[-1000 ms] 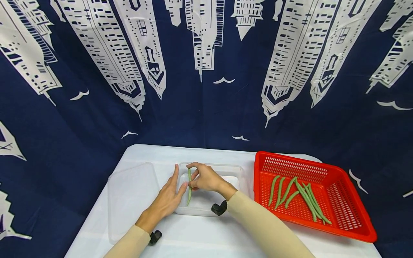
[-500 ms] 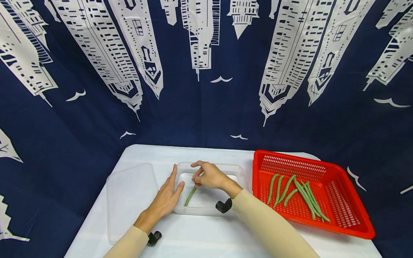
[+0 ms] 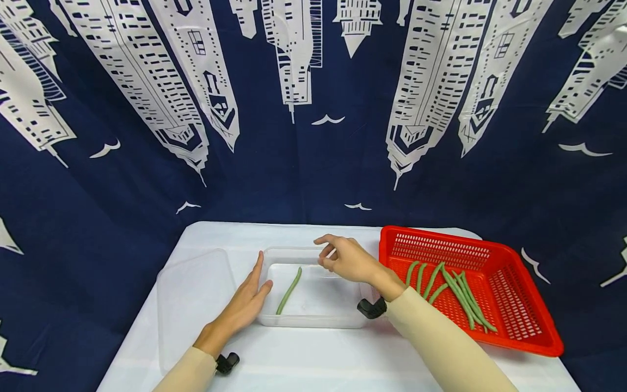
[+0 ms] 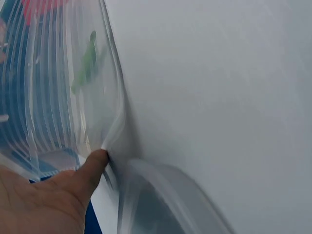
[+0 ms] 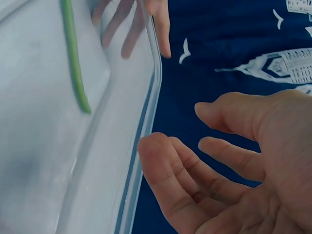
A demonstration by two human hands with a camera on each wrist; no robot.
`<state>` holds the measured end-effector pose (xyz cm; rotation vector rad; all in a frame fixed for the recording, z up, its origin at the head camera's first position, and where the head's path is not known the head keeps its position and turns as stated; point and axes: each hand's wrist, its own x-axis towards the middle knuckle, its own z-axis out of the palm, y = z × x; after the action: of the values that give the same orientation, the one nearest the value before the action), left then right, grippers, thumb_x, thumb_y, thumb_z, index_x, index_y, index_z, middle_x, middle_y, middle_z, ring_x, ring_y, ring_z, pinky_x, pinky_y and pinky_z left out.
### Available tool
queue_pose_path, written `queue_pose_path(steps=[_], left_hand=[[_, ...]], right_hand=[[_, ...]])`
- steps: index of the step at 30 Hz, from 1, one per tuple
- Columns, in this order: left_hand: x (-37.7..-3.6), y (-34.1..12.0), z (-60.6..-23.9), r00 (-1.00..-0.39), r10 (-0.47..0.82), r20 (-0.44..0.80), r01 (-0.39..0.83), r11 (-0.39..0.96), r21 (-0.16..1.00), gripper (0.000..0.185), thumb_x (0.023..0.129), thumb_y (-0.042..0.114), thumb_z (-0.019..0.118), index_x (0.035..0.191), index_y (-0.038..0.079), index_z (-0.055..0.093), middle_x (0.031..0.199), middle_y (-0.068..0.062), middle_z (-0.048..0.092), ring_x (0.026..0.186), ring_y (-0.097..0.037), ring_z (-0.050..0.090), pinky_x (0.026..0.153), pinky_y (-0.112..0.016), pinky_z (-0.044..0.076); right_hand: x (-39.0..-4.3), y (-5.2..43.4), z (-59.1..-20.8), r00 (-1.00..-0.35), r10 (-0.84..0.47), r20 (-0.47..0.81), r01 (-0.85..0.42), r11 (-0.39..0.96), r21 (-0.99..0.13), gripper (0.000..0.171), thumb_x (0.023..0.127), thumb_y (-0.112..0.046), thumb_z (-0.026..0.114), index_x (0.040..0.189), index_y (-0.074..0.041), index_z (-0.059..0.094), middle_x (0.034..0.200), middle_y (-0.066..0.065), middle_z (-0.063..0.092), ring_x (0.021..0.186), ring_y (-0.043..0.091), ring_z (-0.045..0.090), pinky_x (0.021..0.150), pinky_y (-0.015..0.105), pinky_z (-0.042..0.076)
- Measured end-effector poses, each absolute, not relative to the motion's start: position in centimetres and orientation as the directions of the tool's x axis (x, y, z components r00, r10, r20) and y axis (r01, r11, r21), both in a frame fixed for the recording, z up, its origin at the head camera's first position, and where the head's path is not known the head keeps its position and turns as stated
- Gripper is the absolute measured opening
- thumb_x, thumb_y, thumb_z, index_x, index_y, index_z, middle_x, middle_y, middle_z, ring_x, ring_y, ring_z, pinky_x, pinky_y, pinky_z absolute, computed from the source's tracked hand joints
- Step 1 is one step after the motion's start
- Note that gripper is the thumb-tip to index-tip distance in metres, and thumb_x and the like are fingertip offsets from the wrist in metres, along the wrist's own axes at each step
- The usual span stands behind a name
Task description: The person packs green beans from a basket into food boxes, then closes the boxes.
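The left hand (image 3: 245, 303), fingers straight, touches the clear box (image 3: 313, 321) containing one bean (image 3: 289, 291); the right hand (image 3: 351, 262), fingers loosely parted, hovers above

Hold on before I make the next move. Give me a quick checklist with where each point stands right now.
1. Right hand free: ok, it holds nothing and is over the clear container.
2. Single bean inside: ok, it lies on the container floor, toward the left end.
3. Left hand at the container: ok, at its left side. How firmly it braces: cannot tell.
4. Lid off: ok, it lies on the table, left of the container.
5. Beans available: ok, several lie in the red basket.
6. Right forearm clear of the basket's near edge: cannot tell; they overlap in the head view.
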<state>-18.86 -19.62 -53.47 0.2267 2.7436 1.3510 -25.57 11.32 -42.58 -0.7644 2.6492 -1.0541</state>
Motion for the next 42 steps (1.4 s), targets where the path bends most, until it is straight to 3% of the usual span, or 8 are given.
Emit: queue_pose_path(steps=[7,13,19,25,31,39,42], left_hand=[[-19.0,-20.2,-53.6,-0.974,0.228,0.005,0.147,0.615,0.775,0.091,0.121,0.022,0.052,0.189,0.027,-0.009,0.198,-0.010,0.005,0.184,-0.039,0.013,0.148,-0.065,0.015],[-18.9,-20.7,-53.9,-0.967,0.253,0.023,0.181,0.623,0.762,0.092,0.119,0.017,0.054,0.189,0.021,-0.006,0.197,-0.013,0.008,0.183,-0.040,0.015,0.148,-0.066,0.015],[-18.9,-20.8,-54.0,-0.965,0.263,0.012,0.180,0.623,0.761,0.093,0.119,0.019,0.054,0.189,0.025,-0.007,0.198,-0.013,0.007,0.183,-0.039,0.014,0.147,-0.066,0.015],[-18.8,-20.8,-54.1,-0.964,0.265,0.015,0.182,0.621,0.762,0.094,0.119,0.017,0.054,0.189,0.026,-0.008,0.198,-0.014,0.006,0.183,-0.040,0.014,0.147,-0.066,0.015],[-18.8,-20.8,-54.3,-0.964,0.265,0.023,0.187,0.613,0.768,0.094,0.119,0.015,0.054,0.189,0.024,-0.007,0.198,-0.015,0.005,0.183,-0.041,0.013,0.147,-0.066,0.014],[-18.8,-20.8,-54.3,-0.962,0.270,0.026,0.190,0.603,0.775,0.093,0.119,0.014,0.054,0.189,0.024,-0.008,0.198,-0.014,0.004,0.183,-0.039,0.011,0.148,-0.065,0.013],[-18.8,-20.8,-54.3,-0.963,0.268,0.019,0.182,0.601,0.778,0.093,0.120,0.015,0.053,0.189,0.026,-0.008,0.198,-0.013,0.004,0.183,-0.039,0.011,0.148,-0.065,0.013]], right_hand=[[-25.4,15.3,-42.1,-0.869,-0.494,0.033,-0.399,0.659,-0.637,0.048,0.109,-0.009,0.076,0.156,-0.006,0.070,0.121,0.009,0.086,0.101,0.019,0.085,0.084,0.034,0.068],[-24.9,19.1,-41.5,-0.888,-0.454,0.081,-0.406,0.686,-0.605,0.045,0.109,-0.010,0.078,0.154,-0.005,0.072,0.119,0.010,0.087,0.098,0.018,0.083,0.083,0.032,0.067],[-24.7,23.0,-41.3,-0.903,-0.400,0.157,-0.416,0.721,-0.554,0.041,0.107,-0.009,0.082,0.147,-0.004,0.075,0.110,0.005,0.085,0.096,0.016,0.078,0.088,0.037,0.067],[-24.7,26.5,-41.8,-0.922,-0.367,0.125,-0.375,0.765,-0.524,0.046,0.105,-0.011,0.085,0.149,-0.002,0.073,0.112,0.007,0.083,0.096,0.018,0.076,0.079,0.028,0.063],[-25.2,29.0,-43.0,-0.916,-0.393,0.083,-0.381,0.787,-0.484,0.053,0.100,-0.010,0.091,0.148,0.004,0.073,0.113,0.015,0.082,0.087,0.015,0.073,0.072,0.026,0.060],[-26.4,31.1,-45.1,-0.853,-0.522,0.010,-0.476,0.771,-0.424,0.052,0.092,-0.013,0.099,0.138,-0.001,0.080,0.114,0.010,0.078,0.089,0.018,0.071,0.083,0.033,0.060],[-26.8,31.7,-46.1,-0.825,-0.565,-0.015,-0.514,0.760,-0.397,0.054,0.088,-0.019,0.103,0.135,-0.004,0.082,0.120,0.015,0.077,0.091,0.019,0.069,0.084,0.032,0.059]])
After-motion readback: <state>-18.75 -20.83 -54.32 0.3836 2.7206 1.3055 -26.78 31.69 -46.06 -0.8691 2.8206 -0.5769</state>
